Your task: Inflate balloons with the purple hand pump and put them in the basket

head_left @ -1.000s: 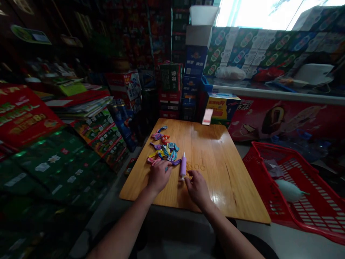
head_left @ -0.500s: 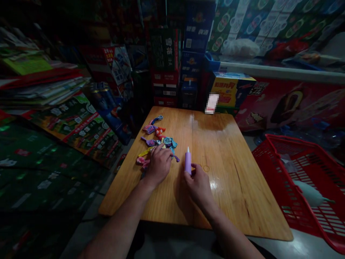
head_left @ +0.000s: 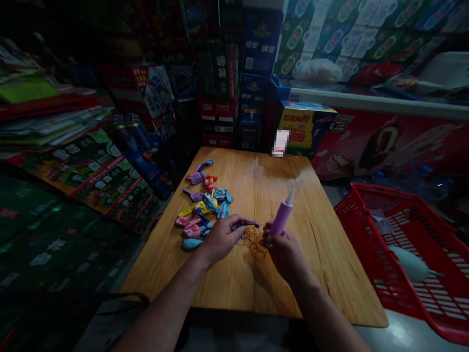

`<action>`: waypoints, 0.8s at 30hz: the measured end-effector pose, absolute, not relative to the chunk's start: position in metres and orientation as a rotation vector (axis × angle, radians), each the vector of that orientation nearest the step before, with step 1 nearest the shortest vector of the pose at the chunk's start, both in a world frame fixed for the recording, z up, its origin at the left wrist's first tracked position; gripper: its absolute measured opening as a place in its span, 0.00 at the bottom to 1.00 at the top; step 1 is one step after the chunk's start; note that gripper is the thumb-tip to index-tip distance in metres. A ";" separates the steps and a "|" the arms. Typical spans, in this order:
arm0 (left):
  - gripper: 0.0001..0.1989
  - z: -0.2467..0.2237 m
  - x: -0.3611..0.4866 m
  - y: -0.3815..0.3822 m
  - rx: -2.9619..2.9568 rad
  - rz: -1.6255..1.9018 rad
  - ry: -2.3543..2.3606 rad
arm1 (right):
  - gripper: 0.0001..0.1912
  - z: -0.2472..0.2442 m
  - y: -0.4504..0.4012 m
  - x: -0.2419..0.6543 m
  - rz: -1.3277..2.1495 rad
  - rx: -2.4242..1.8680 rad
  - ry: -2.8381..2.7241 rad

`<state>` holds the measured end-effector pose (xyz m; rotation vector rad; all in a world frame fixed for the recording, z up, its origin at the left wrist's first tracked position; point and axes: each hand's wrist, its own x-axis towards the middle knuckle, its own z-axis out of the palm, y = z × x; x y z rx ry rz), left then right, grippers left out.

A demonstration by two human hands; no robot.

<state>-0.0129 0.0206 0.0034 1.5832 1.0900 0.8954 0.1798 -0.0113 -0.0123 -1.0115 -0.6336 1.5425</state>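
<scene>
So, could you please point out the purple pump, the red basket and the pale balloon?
Purple pump (head_left: 281, 219): head view, on the middle of its barrel.
Red basket (head_left: 357, 221): head view, on its outer side wall.
Pale balloon (head_left: 408, 263): head view, on its rounded body.

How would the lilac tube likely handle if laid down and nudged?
The lilac tube looks apt to roll, since its sides appear round. It is probably stiff: it juts straight from the right hand. It may be light, as that hand alone holds it up.
</scene>
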 end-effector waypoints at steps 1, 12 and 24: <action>0.12 0.005 -0.010 0.020 1.567 0.873 1.067 | 0.15 -0.013 -0.011 0.180 1.492 -1.080 -0.668; 0.13 0.002 0.006 0.022 1.287 0.837 0.879 | 0.13 -0.006 -0.017 0.182 1.570 -1.242 -0.949; 0.12 -0.021 -0.014 0.027 0.882 0.926 0.957 | 0.14 -0.013 -0.014 0.189 1.562 -1.366 -0.786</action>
